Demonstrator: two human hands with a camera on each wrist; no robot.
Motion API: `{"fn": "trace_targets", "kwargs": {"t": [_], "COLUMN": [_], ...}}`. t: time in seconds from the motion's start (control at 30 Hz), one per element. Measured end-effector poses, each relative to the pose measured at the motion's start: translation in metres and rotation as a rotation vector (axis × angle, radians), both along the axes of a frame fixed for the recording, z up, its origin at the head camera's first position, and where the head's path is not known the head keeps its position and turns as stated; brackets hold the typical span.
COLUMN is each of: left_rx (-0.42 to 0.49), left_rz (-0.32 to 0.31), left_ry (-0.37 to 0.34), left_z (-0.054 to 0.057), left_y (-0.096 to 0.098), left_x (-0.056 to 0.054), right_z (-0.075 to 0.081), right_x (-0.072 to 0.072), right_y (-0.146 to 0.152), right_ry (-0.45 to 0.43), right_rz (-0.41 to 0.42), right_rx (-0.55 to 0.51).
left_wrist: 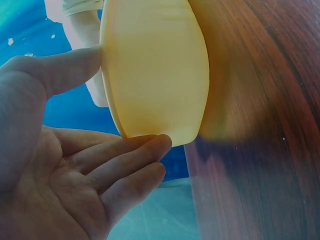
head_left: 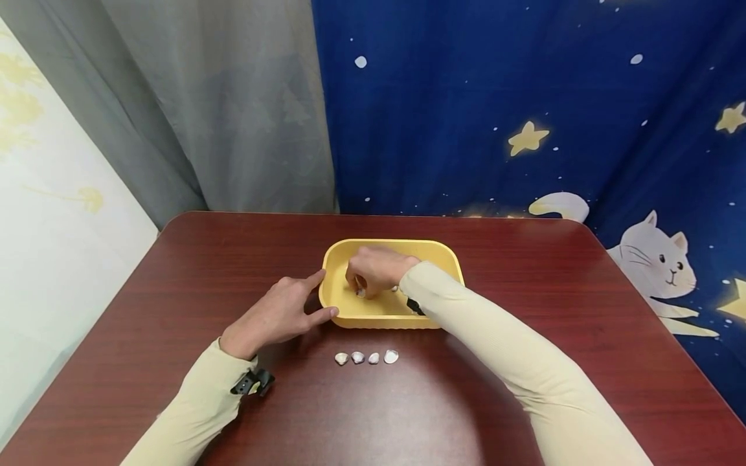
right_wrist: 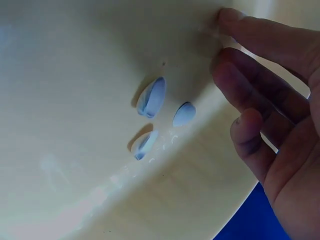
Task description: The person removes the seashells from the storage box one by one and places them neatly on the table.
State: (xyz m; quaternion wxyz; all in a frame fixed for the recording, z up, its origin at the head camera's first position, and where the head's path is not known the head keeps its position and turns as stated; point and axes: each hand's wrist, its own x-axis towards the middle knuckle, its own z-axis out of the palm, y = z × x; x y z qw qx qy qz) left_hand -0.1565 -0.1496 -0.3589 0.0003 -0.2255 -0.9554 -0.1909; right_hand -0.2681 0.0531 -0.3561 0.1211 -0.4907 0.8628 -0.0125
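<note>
A yellow plastic basin (head_left: 396,322) stands on the table. My left hand (head_left: 280,314) is at its left end, thumb and fingers fairly straight, touching the rim and outer wall. Inside the basin, my right hand (head_left: 379,268) reaches down with bent fingers. Thumb and index finger pinch a small pale seashell (head_left: 361,293), mostly hidden by the fingers. In the right wrist view, three more white shells lie on the basin floor beside this hand: a larger shell (right_wrist: 151,98), a rounded shell (right_wrist: 184,114) and a smaller shell (right_wrist: 144,145).
Several shells (head_left: 358,357) lie in a row on the brown table (head_left: 262,414), in front of the basin. Behind the table hang a grey curtain (head_left: 245,116) and a blue curtain (head_left: 431,129) with stars and a cat. A white wall (head_left: 52,246) is at the left.
</note>
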Motion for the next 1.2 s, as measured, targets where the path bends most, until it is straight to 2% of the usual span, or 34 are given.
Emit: {"fn": "trace_targets", "kwargs": {"t": [0.17, 0.47, 0.67, 0.93, 1.2], "left_rx": [0.0, 0.004, 0.004, -0.006, -0.011], "left_rz": [-0.001, -0.011, -0.013, -0.007, 0.004], "left_ry": [0.011, 0.035, 0.038, 0.012, 0.019], "left_z": [0.0, 0.0, 0.001, 0.0, 0.001], "left_y": [0.001, 0.002, 0.002, 0.002, 0.003], "left_x": [0.0, 0.0, 0.001, 0.003, 0.002], "right_z": [0.0, 0.002, 0.008, 0.025, 0.047], "right_x": [0.0, 0.002, 0.002, 0.006, 0.012], "right_y": [0.001, 0.003, 0.005, 0.011, 0.023], "right_ry": [-0.006, 0.047, 0.032, 0.04, 0.048], "right_rz": [-0.003, 0.032, 0.015, 0.002, -0.011], "right_rx": [0.004, 0.025, 0.023, 0.062, 0.027]}}
